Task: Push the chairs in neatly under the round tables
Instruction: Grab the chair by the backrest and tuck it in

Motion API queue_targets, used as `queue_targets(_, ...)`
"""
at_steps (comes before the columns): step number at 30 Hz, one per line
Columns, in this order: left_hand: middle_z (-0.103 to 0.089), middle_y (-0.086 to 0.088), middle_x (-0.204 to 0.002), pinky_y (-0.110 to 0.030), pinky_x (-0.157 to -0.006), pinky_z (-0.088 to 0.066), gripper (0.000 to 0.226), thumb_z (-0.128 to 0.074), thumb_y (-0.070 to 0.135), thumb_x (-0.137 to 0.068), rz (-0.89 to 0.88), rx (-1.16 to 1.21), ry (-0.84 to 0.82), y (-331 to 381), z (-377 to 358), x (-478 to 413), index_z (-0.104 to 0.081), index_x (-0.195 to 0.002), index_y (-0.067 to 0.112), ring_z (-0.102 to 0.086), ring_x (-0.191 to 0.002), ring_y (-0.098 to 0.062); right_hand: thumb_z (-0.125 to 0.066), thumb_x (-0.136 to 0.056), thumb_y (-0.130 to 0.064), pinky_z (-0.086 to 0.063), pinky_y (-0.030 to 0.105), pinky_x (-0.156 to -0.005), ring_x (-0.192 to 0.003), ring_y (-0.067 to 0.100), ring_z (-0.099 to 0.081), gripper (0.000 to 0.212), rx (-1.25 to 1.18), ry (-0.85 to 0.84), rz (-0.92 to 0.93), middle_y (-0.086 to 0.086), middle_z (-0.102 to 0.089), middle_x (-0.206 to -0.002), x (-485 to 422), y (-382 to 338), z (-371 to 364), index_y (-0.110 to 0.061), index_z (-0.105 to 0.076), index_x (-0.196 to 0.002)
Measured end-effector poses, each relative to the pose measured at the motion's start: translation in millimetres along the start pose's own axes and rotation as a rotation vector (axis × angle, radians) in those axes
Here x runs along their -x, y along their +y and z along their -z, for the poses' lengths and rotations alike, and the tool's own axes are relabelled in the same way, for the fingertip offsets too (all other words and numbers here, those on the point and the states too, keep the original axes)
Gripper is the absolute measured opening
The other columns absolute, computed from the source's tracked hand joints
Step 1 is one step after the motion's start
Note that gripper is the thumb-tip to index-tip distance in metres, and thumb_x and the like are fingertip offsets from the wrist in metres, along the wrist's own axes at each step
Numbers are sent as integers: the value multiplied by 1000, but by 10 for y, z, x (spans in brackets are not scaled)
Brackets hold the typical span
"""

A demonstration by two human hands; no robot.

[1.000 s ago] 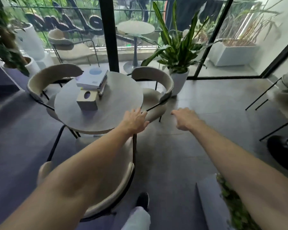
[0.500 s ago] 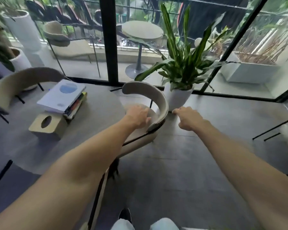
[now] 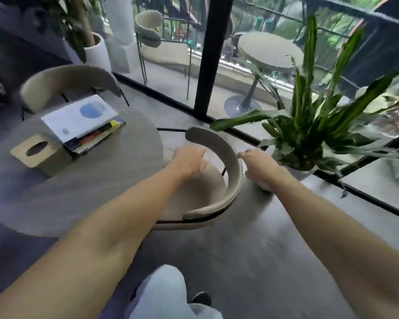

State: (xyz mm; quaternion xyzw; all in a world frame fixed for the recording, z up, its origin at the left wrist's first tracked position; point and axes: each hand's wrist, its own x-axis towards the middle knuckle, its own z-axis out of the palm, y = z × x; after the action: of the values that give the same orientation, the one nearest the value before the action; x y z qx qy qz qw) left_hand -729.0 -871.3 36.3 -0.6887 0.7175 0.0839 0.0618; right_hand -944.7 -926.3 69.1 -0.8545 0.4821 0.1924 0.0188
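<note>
A round grey table (image 3: 90,185) fills the left of the head view. At its right edge stands a chair with a curved beige backrest (image 3: 232,164), its seat partly under the tabletop. My left hand (image 3: 189,157) hovers over the seat inside the backrest's curve, fingers apart and holding nothing. My right hand (image 3: 255,162) is on the outer side of the backrest, fingers curled against it and thumb at the rim. A second beige chair (image 3: 67,81) stands at the table's far side.
On the table lie a stack of books (image 3: 78,120) and a wooden tissue box (image 3: 37,153). A potted plant (image 3: 309,125) stands just right of the chair. Behind it runs a glass wall with a black post (image 3: 212,54). My leg (image 3: 161,293) is at the bottom.
I have stepped closer to the chair on the table's right side. My left hand went from the backrest end to over the seat, and my right hand reached the backrest's outer side.
</note>
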Motion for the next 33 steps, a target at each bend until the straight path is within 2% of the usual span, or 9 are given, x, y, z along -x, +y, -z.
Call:
queue_targets(3, -55, -10, -130, -41, -90, -44, 42, -41, 45, -98, 105, -50, -28, 33, -149, -298, -51, -129, 18, -53, -118, -29, -65, -81, -21, -52, 40, -83, -107, 33, -59, 48, 59, -17, 138, 9, -60, -114, -441, 155, 42, -23, -55, -128)
queue_targets(7, -54, -11, -129, -44, -91, -45, 44, -40, 47, -98, 241, -37, -86, -6, -299, -694, -51, -130, 20, -51, -118, -30, -76, -75, -27, -52, 41, -82, -109, 31, -57, 64, 124, -20, 273, 8, -60, -117, -1057, 313, 76, -22, -52, -134)
queue_targets(10, -52, -12, -131, -44, -93, -43, 44, -39, 44, -99, 321, -35, -113, -22, -295, -956, -50, -133, 18, -49, -121, -32, -68, -84, -25, -44, 39, -79, -116, 32, -53, 54, 179, 5, 324, 8, -57, -121, -1447, 474, 87, -24, -51, -136)
queue_targets(14, -50, -11, -137, -42, -95, -41, 49, -37, 47, -100, 474, -2, -133, -62, -231, -1187, -47, -138, 19, -48, -124, -32, -62, -89, -23, -41, 48, -101, -127, 35, -46, 51, 210, 19, 381, 9, -53, -132, -1880, 661, 149, -27, -48, -139)
queue_targets(20, -48, -13, -140, -43, -98, -40, 48, -35, 47, -102, 652, 36, -135, 116, -232, -1255, -46, -138, 18, -46, -130, -33, -57, -89, -20, -43, 43, -96, -120, 32, -50, 46, 285, 7, 587, 5, -57, -126, -2378, 780, 181, -29, -51, -133)
queue_targets(22, -46, -14, -143, -44, -101, -39, 49, -37, 47, -101, 711, 72, -133, 231, -282, -1244, -46, -139, 17, -43, -132, -34, -57, -90, -21, -42, 41, -94, -120, 31, -50, 46, 309, 1, 664, 4, -56, -125, -2517, 791, 199, -31, -50, -135)
queue_targets(27, -46, -14, -141, -46, -102, -37, 49, -34, 47, -103, 926, 193, -140, 751, -484, -1185, -44, -141, 18, -42, -130, -34, -56, -91, -10, -41, 43, -103, -128, 31, -45, 59, 416, -40, 897, 7, -49, -137, -2697, 895, 101, -27, -42, -146)
queue_targets(33, -44, -13, -143, -49, -102, -38, 52, -33, 48, -103, 1096, 365, -194, 1609, -764, -1217, -42, -145, 19, -42, -130, -35, -63, -90, -17, -42, 48, -106, -131, 31, -45, 67, 530, -79, 1152, 7, -48, -141, -2653, 1187, -273, -28, -37, -151)
